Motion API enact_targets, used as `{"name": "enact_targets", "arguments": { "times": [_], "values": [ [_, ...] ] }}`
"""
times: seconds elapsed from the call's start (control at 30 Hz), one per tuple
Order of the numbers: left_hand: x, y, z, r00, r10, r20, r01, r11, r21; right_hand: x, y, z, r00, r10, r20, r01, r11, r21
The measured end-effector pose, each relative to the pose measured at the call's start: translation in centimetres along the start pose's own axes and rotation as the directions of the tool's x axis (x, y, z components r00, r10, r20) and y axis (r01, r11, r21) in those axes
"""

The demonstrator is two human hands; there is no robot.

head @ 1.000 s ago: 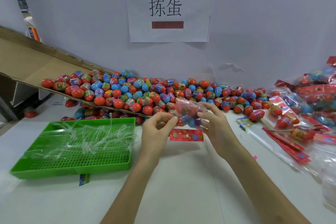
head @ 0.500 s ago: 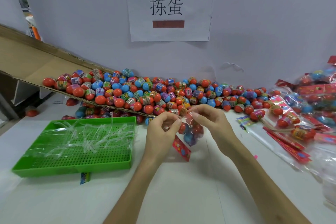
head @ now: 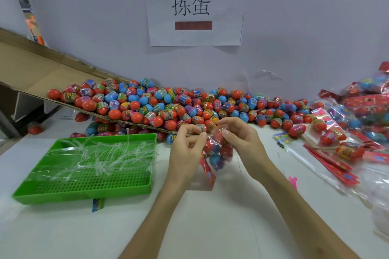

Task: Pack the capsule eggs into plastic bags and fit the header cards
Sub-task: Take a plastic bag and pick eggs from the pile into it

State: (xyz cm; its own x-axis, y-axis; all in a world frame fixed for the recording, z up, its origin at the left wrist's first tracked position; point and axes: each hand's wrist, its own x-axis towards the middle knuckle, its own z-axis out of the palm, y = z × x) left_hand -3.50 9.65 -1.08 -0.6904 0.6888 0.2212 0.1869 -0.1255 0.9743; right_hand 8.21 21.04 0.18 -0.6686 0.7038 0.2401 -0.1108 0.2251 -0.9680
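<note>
Fingertips of L hand [head: 185,153] & R hand [head: 242,143] are pinching the top of the plastic bag [head: 219,145]. Bag w/ capsule eggs [head: 214,159] is hanging just right of green tray [head: 84,192]; header card [head: 208,172] is dangling there too.

a clear plastic bag [head: 219,150] of red, blue and purple capsule eggs [head: 214,159] hangs above the desk [head: 210,216], a red header card [head: 208,172] tilted beside it; a loose pile [head: 168,109] lies behind.
</note>
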Motion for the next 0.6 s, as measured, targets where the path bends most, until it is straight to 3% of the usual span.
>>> {"name": "enact_targets", "arguments": {
  "times": [0.13,0.47,0.6],
  "values": [
    [0.08,-0.02,-0.20,0.991,0.122,0.049,-0.128,0.981,0.146,-0.19,-0.19,-0.11,0.998,-0.061,0.009,0.061,0.998,-0.005],
    [-0.29,-0.26,0.02,0.963,0.266,-0.037,-0.250,0.940,0.233,-0.27,-0.32,0.48,0.996,-0.085,0.038,0.086,0.996,-0.021],
    [-0.47,-0.35,0.20,0.941,0.338,-0.003,-0.323,0.902,0.285,-0.24,-0.62,0.50,0.998,-0.041,0.041,0.042,0.998,-0.040]
  ]
}}
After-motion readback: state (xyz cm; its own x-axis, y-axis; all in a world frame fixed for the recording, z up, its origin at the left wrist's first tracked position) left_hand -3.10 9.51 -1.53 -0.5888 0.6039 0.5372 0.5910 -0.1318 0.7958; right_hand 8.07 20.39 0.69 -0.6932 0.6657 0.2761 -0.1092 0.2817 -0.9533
